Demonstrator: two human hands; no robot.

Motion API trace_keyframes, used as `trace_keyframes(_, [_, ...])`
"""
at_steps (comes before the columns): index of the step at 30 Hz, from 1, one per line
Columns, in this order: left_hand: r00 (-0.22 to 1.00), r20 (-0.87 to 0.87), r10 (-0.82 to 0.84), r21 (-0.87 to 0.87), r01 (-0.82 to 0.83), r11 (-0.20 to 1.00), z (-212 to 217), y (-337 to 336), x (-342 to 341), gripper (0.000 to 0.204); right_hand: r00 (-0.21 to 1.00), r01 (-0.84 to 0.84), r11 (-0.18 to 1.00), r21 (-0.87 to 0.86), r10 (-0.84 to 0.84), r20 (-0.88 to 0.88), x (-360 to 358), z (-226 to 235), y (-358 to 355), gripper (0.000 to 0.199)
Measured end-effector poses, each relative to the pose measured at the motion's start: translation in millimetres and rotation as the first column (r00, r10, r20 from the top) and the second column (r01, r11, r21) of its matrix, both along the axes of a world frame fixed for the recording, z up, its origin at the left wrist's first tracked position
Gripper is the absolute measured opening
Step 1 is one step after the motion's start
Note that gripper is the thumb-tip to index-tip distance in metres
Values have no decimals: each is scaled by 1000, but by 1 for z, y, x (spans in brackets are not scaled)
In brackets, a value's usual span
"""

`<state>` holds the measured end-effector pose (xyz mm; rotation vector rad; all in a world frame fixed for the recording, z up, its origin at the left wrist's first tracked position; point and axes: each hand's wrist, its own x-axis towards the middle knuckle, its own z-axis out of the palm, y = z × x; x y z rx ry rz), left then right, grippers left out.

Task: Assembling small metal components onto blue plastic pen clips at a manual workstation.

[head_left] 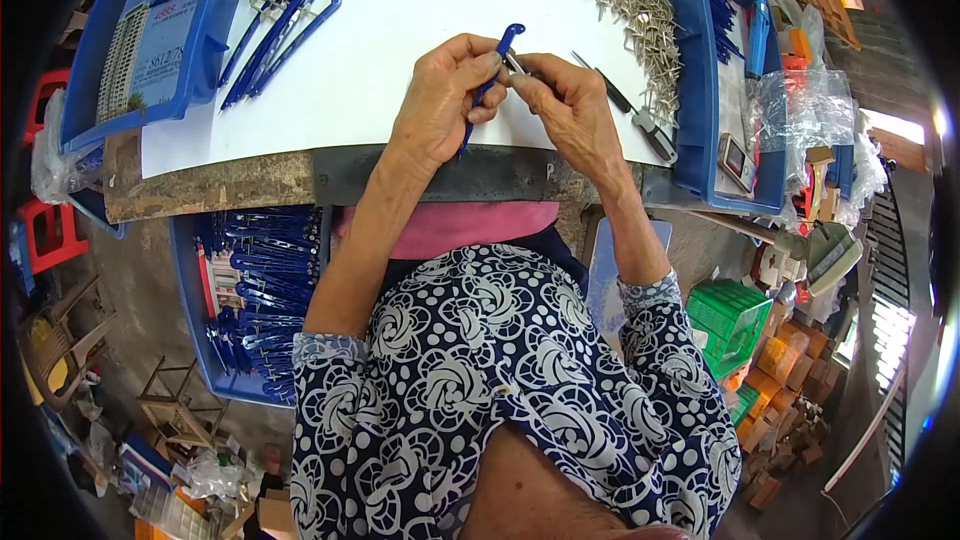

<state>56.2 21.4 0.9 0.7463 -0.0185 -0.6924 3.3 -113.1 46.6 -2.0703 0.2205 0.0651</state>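
One slim, hook-tipped blue rod stands tilted over the white sheet, between the person's two hands. The left hand pinches it partway down between thumb and curled fingers; the right hand has thumb and forefinger nearly together on a small silvery piece beside the rod — I cannot tell whether the two are joined. The rod looks light, stiff and, being glossy, a little slippery; thin as it is, it may crack if bent — best gripped mid-shaft, clear of the hook.
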Motion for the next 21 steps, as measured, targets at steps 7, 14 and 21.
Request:
trace_keyframes(7, [999, 36, 12, -56, -10, 998, -3, -1, -1, 13, 989, 119, 961, 251, -137, 55, 0, -5, 12, 20])
trace_keyframes(14, [996, -20, 91, -142, -93, 985, -9, -3, 1, 15, 947, 191, 921, 340, -264, 185, 5, -16, 38, 16])
trace_keyframes(21, [995, -63, 77, -174, -87, 981, -5, 3, 0, 12, 972, 100, 977, 189, -136, 194, 4, -5, 26, 19])
